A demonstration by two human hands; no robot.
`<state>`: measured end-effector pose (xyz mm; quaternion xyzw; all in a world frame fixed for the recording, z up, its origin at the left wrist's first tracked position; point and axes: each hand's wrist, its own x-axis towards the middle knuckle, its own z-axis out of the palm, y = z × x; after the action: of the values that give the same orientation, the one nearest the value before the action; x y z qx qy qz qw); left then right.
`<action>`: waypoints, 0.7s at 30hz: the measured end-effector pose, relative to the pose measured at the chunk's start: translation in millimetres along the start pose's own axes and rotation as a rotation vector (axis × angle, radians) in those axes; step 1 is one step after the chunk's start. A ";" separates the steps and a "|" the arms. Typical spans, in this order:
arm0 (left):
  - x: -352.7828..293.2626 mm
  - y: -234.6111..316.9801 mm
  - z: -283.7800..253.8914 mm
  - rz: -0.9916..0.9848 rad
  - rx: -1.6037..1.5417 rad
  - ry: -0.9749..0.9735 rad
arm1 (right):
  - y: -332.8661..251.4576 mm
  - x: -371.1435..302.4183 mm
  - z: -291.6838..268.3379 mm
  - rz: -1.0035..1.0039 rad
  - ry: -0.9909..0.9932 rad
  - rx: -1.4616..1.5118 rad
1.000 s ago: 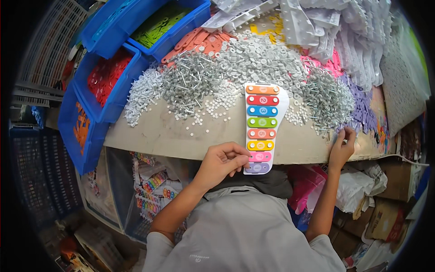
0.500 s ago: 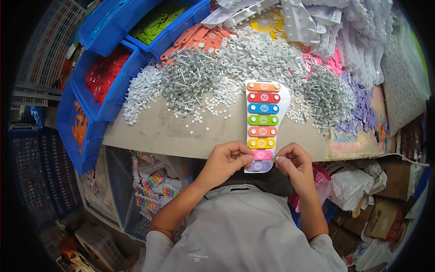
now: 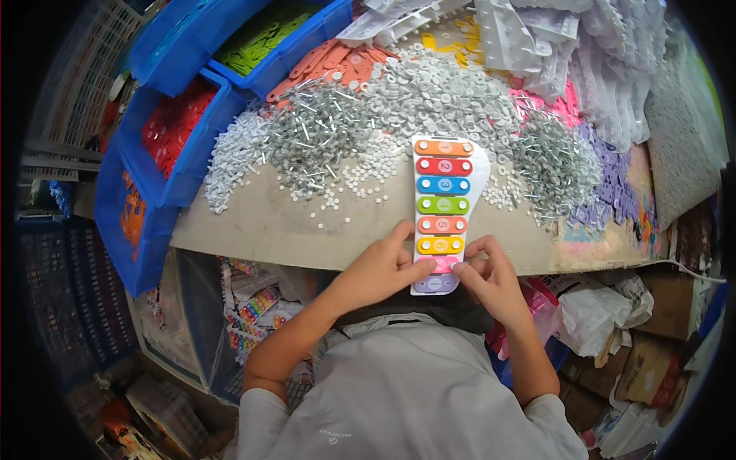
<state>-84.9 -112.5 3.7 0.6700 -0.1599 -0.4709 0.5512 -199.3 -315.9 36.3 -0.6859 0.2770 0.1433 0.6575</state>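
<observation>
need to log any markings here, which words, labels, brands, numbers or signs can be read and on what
Text is not copied out here, only located.
Six upper bars: one pale digit each, mostly readable.
Pink bar and purple bar: pale markings, too blurred.
Grey shirt: small pale print, too small.
Brown carton, lower right: printing, too blurred.
White bag: dark print, only partly visible.

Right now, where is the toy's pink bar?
The pink bar is in the head view, lower right of centre, on the white base between the yellow bar and purple bar, left hand at its left, right hand at its right.
</observation>
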 end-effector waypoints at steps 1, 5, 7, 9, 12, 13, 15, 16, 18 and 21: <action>1.8 -0.8 -3.3 0.011 -0.075 -0.044 | 0.4 2.5 -0.9 0.002 0.011 -0.003; 4.2 9.2 -8.5 0.043 -0.118 -0.091 | 3.4 12.8 -1.2 0.108 -0.252 0.069; 7.6 8.7 -11.6 0.020 -0.084 -0.118 | 4.8 14.3 -4.2 0.107 -0.318 0.088; 8.3 5.1 -10.3 0.021 -0.070 -0.096 | 6.8 13.8 2.4 0.098 -0.270 0.101; 10.4 2.5 -8.0 0.022 -0.063 -0.068 | 8.0 12.9 3.6 0.095 -0.226 0.126; 9.8 1.6 -7.2 0.025 -0.060 -0.069 | 7.6 12.9 4.1 0.104 -0.223 0.138; 8.4 0.8 -5.0 0.047 -0.171 -0.054 | 4.2 13.5 -1.7 0.116 -0.252 0.106; 6.5 0.3 -5.6 0.050 -0.168 -0.039 | 2.4 13.6 -6.0 0.135 -0.280 0.076; -1.2 -2.9 -9.0 0.032 -0.051 0.026 | 5.0 9.5 -15.7 0.060 -0.147 0.052; -17.3 -5.6 -15.4 0.082 -0.024 0.203 | 23.1 6.0 -54.0 -0.491 0.632 -0.542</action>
<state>-82.8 -88.9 5.9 0.7005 -0.1253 -0.3795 0.5913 -216.7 -369.6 19.0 -0.8876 0.2457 -0.1647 0.3531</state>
